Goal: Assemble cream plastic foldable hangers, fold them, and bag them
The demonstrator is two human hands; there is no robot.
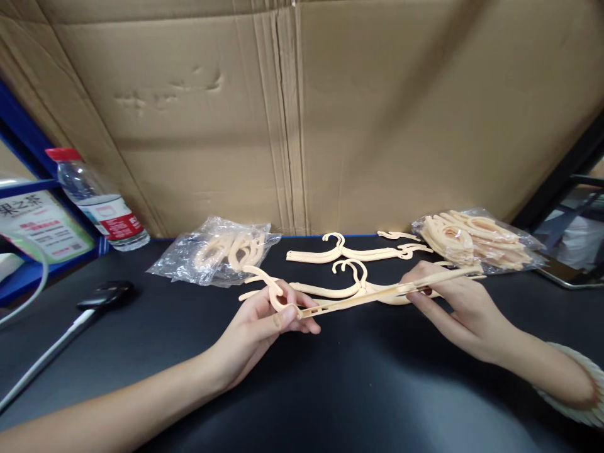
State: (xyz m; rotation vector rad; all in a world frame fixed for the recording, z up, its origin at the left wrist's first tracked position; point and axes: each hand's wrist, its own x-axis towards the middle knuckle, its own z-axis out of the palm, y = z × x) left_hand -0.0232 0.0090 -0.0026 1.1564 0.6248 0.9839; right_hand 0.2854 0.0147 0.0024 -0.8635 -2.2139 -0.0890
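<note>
Your left hand [257, 330] grips the hook piece [267, 279], right hand [462, 311] the strip [353, 302]; uneven twisting could slip or crack their joint.

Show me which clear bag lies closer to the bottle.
The left bag, just right of the red-capped bottle; the right bag lies farther off, behind the right hand.

A red-capped bottle [109, 211] stands by blue shelving [21, 129], before brown cardboard [401, 107].

Left hand [261, 321], right hand [465, 311] both pinched
</note>
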